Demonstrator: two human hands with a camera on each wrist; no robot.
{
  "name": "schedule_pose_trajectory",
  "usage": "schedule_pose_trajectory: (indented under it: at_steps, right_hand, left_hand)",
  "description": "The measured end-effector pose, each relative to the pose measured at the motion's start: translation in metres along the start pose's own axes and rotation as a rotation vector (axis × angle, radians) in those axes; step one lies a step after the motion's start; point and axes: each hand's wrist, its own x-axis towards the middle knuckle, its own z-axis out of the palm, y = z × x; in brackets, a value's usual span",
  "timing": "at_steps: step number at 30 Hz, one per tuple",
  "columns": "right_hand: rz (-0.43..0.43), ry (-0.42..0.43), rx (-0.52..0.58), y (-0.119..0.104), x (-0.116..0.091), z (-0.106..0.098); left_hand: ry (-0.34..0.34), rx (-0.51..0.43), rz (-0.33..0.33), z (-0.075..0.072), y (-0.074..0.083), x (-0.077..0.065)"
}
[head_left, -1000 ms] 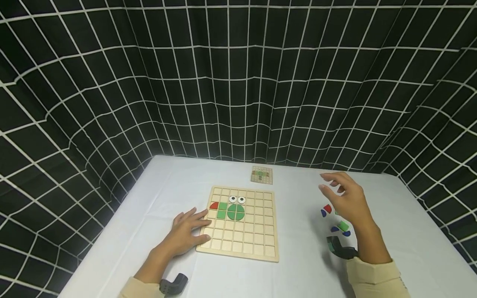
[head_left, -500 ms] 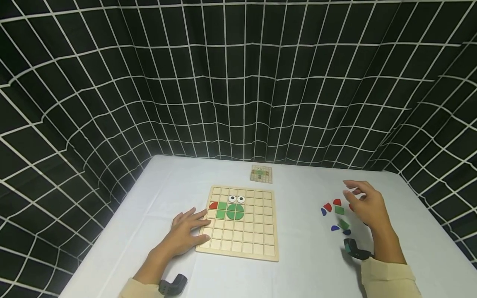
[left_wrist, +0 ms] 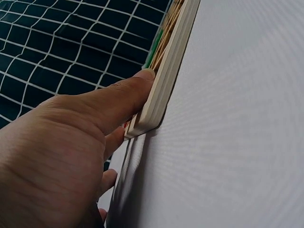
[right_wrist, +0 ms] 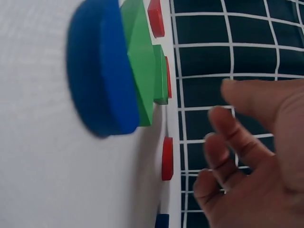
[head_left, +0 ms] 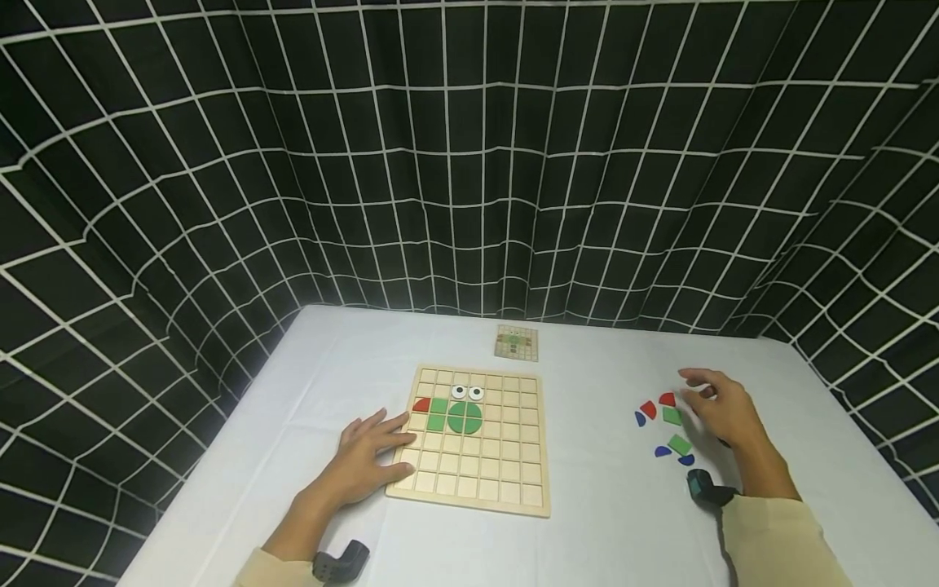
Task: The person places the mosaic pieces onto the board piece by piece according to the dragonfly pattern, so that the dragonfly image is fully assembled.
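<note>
My left hand [head_left: 374, 456] rests with spread fingers on the left edge of a wooden grid board [head_left: 484, 466]; in the left wrist view the thumb [left_wrist: 123, 97] lies on its rim. The board bears a red rounded tile [head_left: 421, 405], green square tiles [head_left: 436, 414], a green circle of tiles [head_left: 465, 417] and two eye discs [head_left: 467, 393]. At the right, my right hand [head_left: 722, 410] hovers over loose tiles with bent fingers, nothing between them. Below it in the right wrist view are a red tile [right_wrist: 167, 159], green square tiles [right_wrist: 138, 61] and a blue rounded tile [right_wrist: 102, 71].
A small pattern card [head_left: 517, 342] lies behind the board on the white-covered table [head_left: 601, 367]. Left of the right hand are red tiles [head_left: 648, 409] and blue half-round tiles [head_left: 663, 451]. A black curtain with a white grid [head_left: 469, 163] surrounds the table's far side.
My right hand has moved right, then lower toward the table, uncovering several loose tiles. The left hand and the board have stayed in place.
</note>
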Motion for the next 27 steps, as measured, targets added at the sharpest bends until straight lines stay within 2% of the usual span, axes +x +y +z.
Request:
schedule_pose_trajectory:
  at_steps: [8, 15, 20, 27]
  right_hand:
    - [-0.008, -0.121, -0.049, 0.007, 0.006, 0.007]
    - [-0.044, -0.164, -0.13, 0.014, 0.015, 0.013]
    - [-0.023, -0.214, -0.172, 0.016, 0.022, 0.01]
    - [0.029, -0.334, -0.168, 0.018, 0.032, 0.002]
  left_hand:
    - [0.008, 0.01, -0.01, -0.001, 0.001, 0.0]
    - [0.006, 0.005, -0.013, -0.001, -0.001, 0.001]
    - [0.001, 0.0, -0.012, 0.0, -0.002, 0.001]
    - [-0.001, -0.011, -0.016, 0.001, -0.001, 0.0]
